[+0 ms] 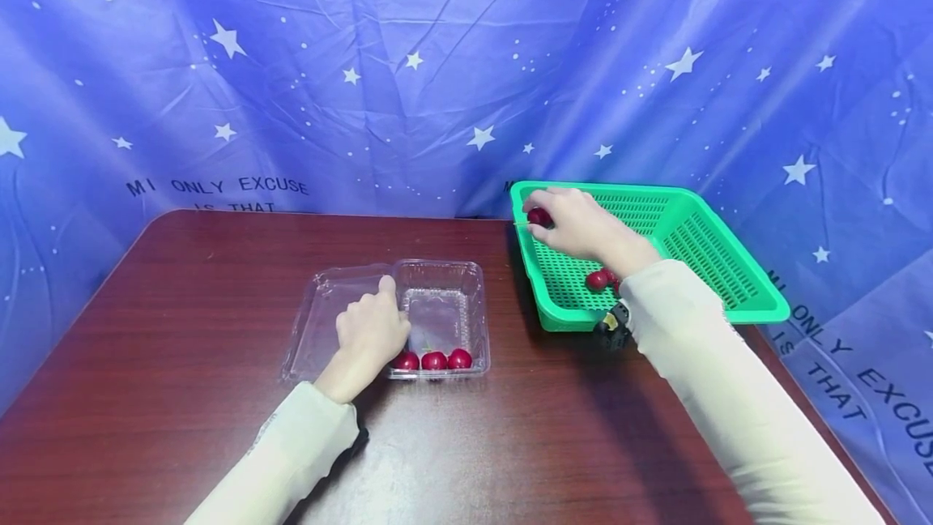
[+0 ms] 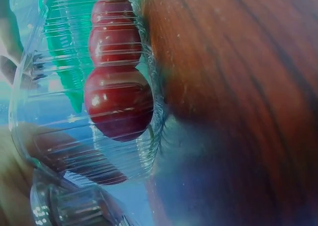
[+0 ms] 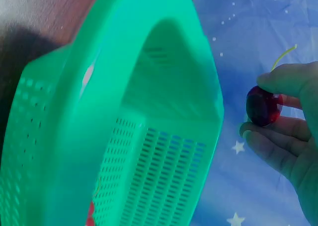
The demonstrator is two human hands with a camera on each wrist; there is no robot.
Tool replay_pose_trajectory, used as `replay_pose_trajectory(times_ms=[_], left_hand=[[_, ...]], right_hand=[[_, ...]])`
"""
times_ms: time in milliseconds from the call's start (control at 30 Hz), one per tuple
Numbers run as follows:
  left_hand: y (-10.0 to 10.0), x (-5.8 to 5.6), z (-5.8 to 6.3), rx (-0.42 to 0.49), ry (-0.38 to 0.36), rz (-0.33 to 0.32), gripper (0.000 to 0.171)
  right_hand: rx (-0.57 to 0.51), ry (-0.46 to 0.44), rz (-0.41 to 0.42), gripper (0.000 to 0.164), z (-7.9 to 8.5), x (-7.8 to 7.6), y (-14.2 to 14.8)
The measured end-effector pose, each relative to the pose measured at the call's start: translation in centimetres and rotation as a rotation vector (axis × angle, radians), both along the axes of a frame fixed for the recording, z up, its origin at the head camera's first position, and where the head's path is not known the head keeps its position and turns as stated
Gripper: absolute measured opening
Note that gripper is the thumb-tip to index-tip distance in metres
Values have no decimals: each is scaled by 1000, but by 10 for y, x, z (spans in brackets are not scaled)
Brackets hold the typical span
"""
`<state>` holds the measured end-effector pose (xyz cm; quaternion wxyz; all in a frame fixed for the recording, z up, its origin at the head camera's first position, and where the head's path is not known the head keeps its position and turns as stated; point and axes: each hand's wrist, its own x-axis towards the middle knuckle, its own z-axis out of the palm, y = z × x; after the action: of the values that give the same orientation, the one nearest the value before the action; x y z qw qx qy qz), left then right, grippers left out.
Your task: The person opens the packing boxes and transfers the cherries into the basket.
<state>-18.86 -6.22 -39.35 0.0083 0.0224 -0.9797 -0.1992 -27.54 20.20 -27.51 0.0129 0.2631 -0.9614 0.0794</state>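
My right hand (image 1: 576, 224) is above the left end of the green basket (image 1: 548, 316), pinching a dark red cherry (image 3: 262, 106) between thumb and fingers. Its thin green stem (image 3: 283, 57) sticks up in the right wrist view. Several cherries (image 1: 596, 280) lie on the basket floor, partly hidden by the right forearm. My left hand (image 1: 372, 329) grips the clear plastic box (image 1: 484, 310) at the side where its lid joins. Through the wall in the left wrist view, a finger (image 2: 82, 159) shows inside the box. Three cherries (image 1: 434, 360) sit in a row along the box's near wall.
The open clear lid (image 1: 313, 322) lies flat to the left of the box. Both containers are on a dark red-brown wooden table (image 1: 182, 363). A blue curtain with white stars (image 1: 430, 120) hangs behind the table and along its sides.
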Motion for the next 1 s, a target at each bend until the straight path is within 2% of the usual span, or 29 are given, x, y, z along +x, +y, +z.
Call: replay_pose_trajectory(times_ms=[200, 400, 633, 1000], left_hand=[[-1, 1, 2, 1, -3, 1, 31], [-2, 1, 3, -2, -4, 2, 32], [-3, 3, 2, -1, -3, 4, 32], [-2, 3, 2, 9, 17, 8, 31]], right_hand=[[1, 8, -24, 34, 6, -3, 14], [35, -23, -66, 34, 10, -4, 27], [70, -59, -107, 33, 9, -5, 47], [111, -62, -147, 32, 7, -6, 74]])
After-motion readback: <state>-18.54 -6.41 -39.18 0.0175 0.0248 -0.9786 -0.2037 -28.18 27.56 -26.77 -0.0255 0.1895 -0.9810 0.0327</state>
